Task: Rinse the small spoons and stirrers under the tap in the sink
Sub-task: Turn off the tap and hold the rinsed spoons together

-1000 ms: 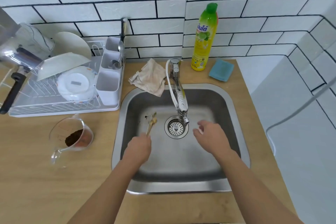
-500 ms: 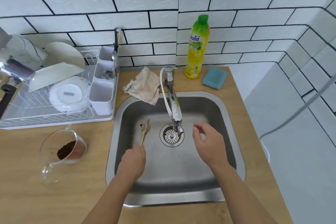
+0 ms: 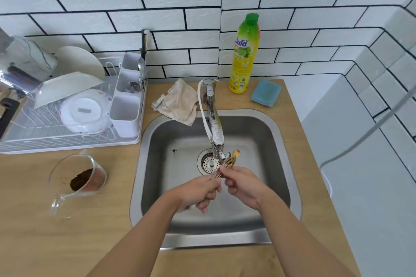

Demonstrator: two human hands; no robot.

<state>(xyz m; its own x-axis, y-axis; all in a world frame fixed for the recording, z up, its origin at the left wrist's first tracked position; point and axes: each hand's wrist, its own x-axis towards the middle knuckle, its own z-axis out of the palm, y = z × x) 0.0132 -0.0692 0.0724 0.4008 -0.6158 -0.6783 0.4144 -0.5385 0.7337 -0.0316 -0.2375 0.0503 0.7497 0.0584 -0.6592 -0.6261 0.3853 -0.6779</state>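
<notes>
Spoons and stirrers [image 3: 230, 162], a small gold and silver bundle, sit over the sink [image 3: 279, 141] just beside the tap [image 3: 216, 135] spout; we grip their handles in our left hand [image 3: 198, 193] and pinch them with our right hand [image 3: 244, 184], hands together

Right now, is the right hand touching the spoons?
Touching. The head view shows the right hand with its fingertips pinched on the spoons just below the tap, while the left hand grips their handles.
</notes>
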